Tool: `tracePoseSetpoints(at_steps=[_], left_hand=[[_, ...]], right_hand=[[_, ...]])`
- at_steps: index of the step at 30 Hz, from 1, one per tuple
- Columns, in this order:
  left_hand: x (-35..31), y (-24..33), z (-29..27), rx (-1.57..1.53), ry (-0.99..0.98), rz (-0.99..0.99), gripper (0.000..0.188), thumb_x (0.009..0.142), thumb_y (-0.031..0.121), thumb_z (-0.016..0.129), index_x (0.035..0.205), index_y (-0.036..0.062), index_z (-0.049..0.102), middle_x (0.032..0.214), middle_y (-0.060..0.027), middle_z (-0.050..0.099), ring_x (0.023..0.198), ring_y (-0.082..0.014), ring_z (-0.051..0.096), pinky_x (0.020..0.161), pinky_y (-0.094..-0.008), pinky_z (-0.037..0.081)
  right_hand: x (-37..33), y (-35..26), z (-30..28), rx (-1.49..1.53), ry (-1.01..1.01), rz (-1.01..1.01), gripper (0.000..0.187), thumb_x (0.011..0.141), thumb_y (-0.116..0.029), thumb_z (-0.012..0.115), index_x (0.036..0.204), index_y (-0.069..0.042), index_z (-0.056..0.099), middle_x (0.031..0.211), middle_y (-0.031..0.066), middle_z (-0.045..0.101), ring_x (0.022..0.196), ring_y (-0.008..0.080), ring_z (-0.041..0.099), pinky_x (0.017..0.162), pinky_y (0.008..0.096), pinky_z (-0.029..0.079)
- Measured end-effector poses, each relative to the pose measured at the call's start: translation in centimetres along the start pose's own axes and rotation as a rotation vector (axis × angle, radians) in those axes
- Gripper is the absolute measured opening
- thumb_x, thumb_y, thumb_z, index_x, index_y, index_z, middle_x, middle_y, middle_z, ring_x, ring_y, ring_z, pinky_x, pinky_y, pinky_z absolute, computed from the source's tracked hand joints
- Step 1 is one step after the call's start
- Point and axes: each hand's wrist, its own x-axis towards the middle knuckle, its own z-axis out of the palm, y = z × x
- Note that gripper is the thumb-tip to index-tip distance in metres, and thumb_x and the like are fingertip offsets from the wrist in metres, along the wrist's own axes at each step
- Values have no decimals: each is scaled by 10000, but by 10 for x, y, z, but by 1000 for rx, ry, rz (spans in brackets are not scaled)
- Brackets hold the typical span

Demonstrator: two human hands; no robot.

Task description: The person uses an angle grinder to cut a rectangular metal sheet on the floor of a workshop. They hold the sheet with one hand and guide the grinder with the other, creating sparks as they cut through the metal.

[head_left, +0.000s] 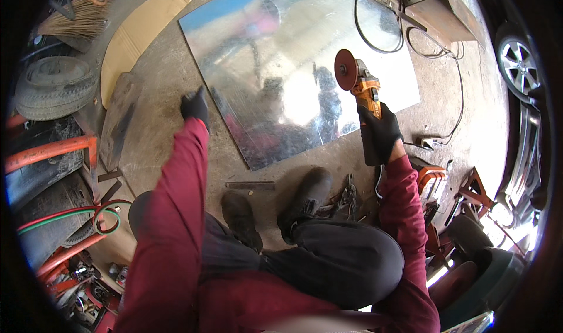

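A shiny metal sheet [234, 92] lies flat on the concrete floor in front of me, reflecting light and dark shapes. My right hand [384, 132], in a black glove, is wrapped round the body of a yellow and black angle grinder [368, 89]. The grinder's reddish-brown disc [346, 69] points away from me, over the sheet's right part. At the sheet's left edge is my left hand [194, 105], also black-gloved. One of its fingers sticks out toward the edge, apart from the others, and I see nothing held in it; whether it touches the sheet I cannot tell.
A flat metal strip [250, 186] lies by my boots [308, 193]. Cable [460, 98] runs along the floor at the right. Tyres [56, 89], an orange frame [53, 154] and curved cardboard [138, 34] stand or lie at the left. A car wheel [519, 64] is far right.
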Motion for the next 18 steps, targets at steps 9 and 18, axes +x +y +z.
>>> tracePoseSetpoints(at_steps=[9, 18], left_hand=[[87, 87, 24, -162, -336, -521, 744, 941, 545, 735, 1507, 104, 537, 1463, -190, 553, 1292, -428, 560, 1094, -599, 465], [160, 68, 31, -132, -250, -563, 630, 916, 688, 693, 1108, 88, 658, 957, -105, 641, 901, -344, 639, 761, -555, 514]], right_hand=[[-61, 31, -36, -13, 52, 106, 472, 963, -355, 791, 1212, 28, 673, 978, 98, 736, 865, 173, 675, 781, 361, 553], [-81, 49, -37, 59, 71, 114, 416, 981, -297, 765, 1228, 27, 684, 993, 72, 740, 879, 142, 662, 795, 340, 546]])
